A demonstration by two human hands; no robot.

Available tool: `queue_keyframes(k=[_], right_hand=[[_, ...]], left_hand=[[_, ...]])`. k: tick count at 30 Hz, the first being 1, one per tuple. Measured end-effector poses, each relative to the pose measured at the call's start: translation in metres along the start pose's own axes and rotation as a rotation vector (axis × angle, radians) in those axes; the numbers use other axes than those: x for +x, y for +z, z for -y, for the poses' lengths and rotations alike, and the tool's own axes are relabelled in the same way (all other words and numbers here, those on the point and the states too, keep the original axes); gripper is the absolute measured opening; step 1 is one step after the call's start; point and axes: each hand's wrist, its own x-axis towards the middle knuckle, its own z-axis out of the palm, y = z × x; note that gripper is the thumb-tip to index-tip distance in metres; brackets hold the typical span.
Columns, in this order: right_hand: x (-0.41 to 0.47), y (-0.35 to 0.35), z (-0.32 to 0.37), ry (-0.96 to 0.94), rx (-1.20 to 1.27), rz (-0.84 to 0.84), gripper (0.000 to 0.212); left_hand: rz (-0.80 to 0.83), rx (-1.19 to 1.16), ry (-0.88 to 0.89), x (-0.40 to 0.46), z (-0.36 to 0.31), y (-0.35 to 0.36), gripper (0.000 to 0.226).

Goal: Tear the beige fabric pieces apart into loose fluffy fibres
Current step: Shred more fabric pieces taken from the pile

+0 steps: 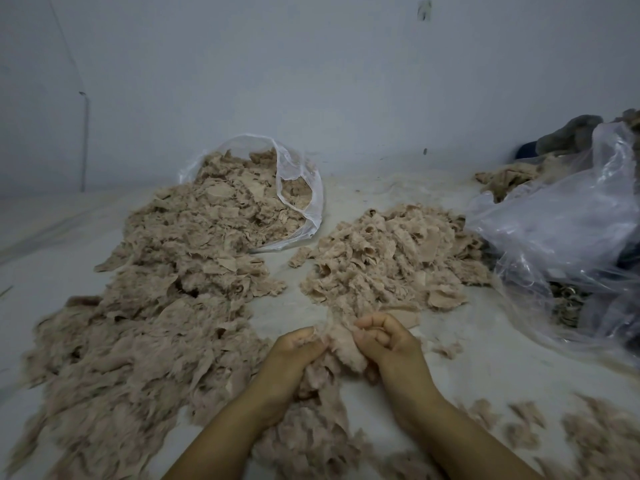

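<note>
Step in hand: mid-tear on one piece. Left hand (300, 348) and right hand (384, 341) sit close together low in the centre of view, each with fingers curled and pinching opposite ends of a beige fabric piece (341, 344). The piece is stretched between them; its middle looks thinned and wispy, so the weave appears to be giving way.

Judgement: next move calls for pulling the hands further apart, then re-pinching the halves and teasing again until no flat patch remains.

Materials: surface is a pale, dusty floor (502, 358), not a tabletop as far as I can tell. On the left a long fluffy heap (149, 317) runs back to an open clear plastic bag (304, 188); texture soft, frayed, with some flat scraps mixed in. Centre-right, a smaller heap (391, 258) just beyond the hands shows more intact flat, curled-edge pieces, likely unprocessed stock. Small loose tufts (588, 441) lie at lower right. A crumpled translucent bag (561, 237) sits at right, contents unclear. Much remains to do.
</note>
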Motion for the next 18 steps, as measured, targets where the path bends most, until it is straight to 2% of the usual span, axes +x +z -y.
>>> queue_keyframes(k=[4,6,10,12,14,16,18], right_hand=[[0.004,-0.002,0.010,-0.064,0.090,-0.074,0.015],[0.007,-0.005,0.012,-0.050,0.190,-0.077,0.027],[-0.007,-0.002,0.013,0.028,-0.207,0.081,0.057],[-0.012,0.004,0.012,0.061,-0.285,0.220,0.063],[-0.012,0.008,0.008,0.045,-0.401,0.275,0.051],[-0.011,0.010,0.008,0.005,-0.471,0.235,0.030],[-0.009,0.008,0.008,0.081,-0.270,0.177,0.013]], left_hand=[[-0.044,0.001,0.032,0.002,-0.004,-0.002,0.023],[-0.086,-0.115,0.051,0.003,-0.010,-0.004,0.023],[-0.117,-0.358,0.017,0.005,-0.017,-0.006,0.015],[-0.084,-0.400,-0.009,0.004,-0.014,-0.006,0.012],[-0.025,-0.386,-0.028,0.003,-0.013,-0.004,0.011],[-0.027,-0.319,-0.002,0.004,-0.011,-0.004,0.010],[-0.149,-0.236,0.050,0.007,-0.009,-0.007,0.008]])
